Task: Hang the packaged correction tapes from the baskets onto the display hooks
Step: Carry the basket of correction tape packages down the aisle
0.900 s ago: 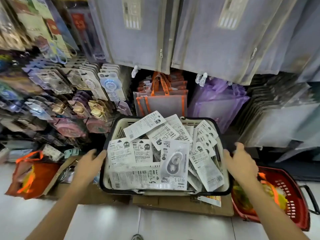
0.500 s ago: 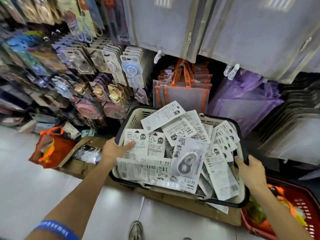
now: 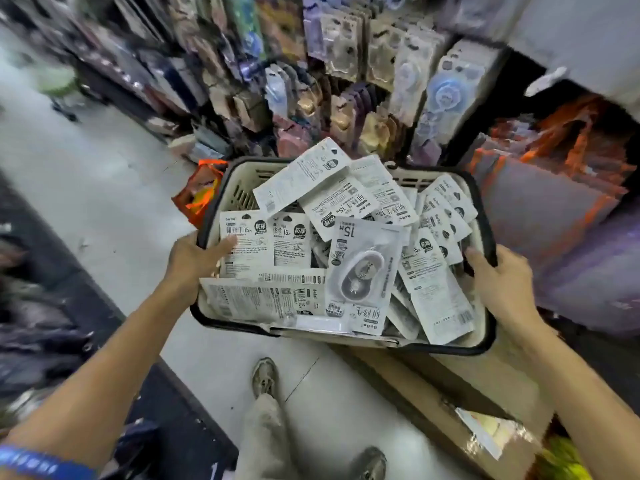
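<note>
A shop aisle with a pale tiled floor [image 3: 104, 188]: blurred display racks [image 3: 346, 64] of carded stationery fill the 12 o'clock side, and a flattened cardboard box [image 3: 450, 393] lies on the floor at 5 o'clock. At centre, a cream basket [image 3: 242, 181] heaped with packaged correction tapes [image 3: 363, 271] is held off the floor. The left hand [image 3: 194, 261] grips its 9 o'clock rim, the right hand [image 3: 498, 282] its 3 o'clock rim, fingers curled over the black edge.

Orange bag [image 3: 202, 188] is sitting on the floor mid-frame, flattened cardboard box [image 3: 460, 400] is lying lower right, grey orange-trimmed bags [image 3: 540, 206] are hanging right.
</note>
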`<act>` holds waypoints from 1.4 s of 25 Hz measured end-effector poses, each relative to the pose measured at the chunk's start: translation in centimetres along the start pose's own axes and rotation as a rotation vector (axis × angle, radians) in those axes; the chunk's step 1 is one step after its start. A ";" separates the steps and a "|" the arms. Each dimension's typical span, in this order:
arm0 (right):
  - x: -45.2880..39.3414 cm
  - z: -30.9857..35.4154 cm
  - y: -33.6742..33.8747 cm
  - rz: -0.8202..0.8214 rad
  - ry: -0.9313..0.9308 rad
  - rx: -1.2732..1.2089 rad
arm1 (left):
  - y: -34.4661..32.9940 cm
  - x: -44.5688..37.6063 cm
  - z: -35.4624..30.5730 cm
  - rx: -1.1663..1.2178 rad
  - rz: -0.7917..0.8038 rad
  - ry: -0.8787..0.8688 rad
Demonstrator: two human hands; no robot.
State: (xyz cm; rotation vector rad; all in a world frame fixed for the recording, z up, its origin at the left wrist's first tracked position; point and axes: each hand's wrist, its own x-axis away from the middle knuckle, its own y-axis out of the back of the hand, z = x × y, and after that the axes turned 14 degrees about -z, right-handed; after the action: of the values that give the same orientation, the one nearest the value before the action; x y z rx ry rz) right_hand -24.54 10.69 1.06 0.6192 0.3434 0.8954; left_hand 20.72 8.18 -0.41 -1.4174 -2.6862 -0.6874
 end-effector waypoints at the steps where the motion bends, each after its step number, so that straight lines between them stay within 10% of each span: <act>1: -0.3 1.8 -3.3 0.049 0.002 -0.014 | 2.1 -2.0 0.8 -0.007 -0.040 0.020; 11: 1.8 27.6 -46.9 0.443 0.195 0.110 | 24.2 -31.4 12.7 0.045 -0.425 0.284; 35: -3.6 106.8 -141.7 0.684 0.585 0.111 | 60.6 -128.8 1.2 0.209 -0.820 0.411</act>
State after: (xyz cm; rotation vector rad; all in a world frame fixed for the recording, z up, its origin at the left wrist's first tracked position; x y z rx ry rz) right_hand 116.63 -96.63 -5.40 0.5731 0.7318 1.7317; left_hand 144.28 -62.07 -8.16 -0.0567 -2.7947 -0.5936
